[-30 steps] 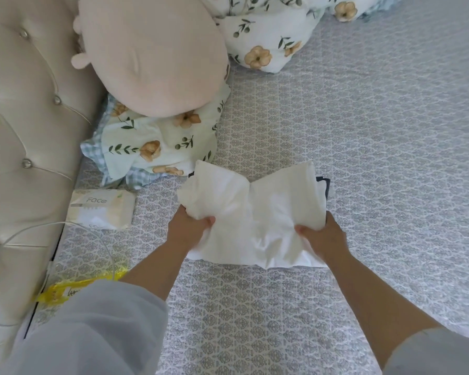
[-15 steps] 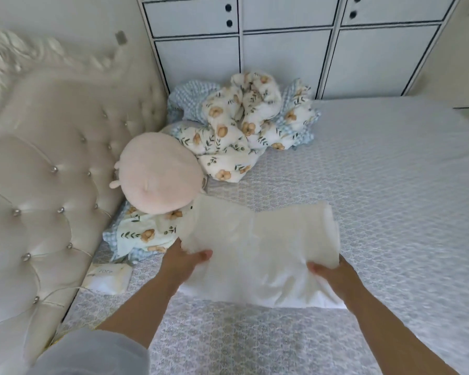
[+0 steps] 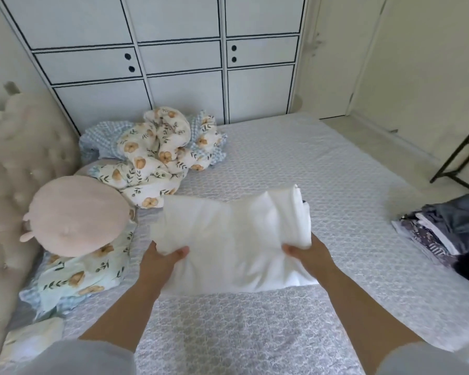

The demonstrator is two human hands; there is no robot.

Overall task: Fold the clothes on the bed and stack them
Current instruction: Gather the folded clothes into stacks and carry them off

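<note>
Above the bed (image 3: 336,185), the left hand (image 3: 157,262) and right hand (image 3: 310,253) each pinch the folded white garment (image 3: 233,239) by its near edge.

The folded garment (image 3: 233,239) is plain white. The bed (image 3: 295,158) wears a pale grey-lilac cover with a small repeating lattice print. The crumpled quilt (image 3: 157,152) is cream with tan flowers and dark green leaf sprigs, backed in light blue gingham. The pillow (image 3: 84,277) under the plush carries the same flowers on a pale mint ground. The round plush (image 3: 76,215) is dusty pink. The headboard (image 3: 16,163) is beige. The stack of clothes (image 3: 444,234) mixes slate blue, navy and a dark purple print. The wardrobe (image 3: 173,58) is white, lined in black.
</note>
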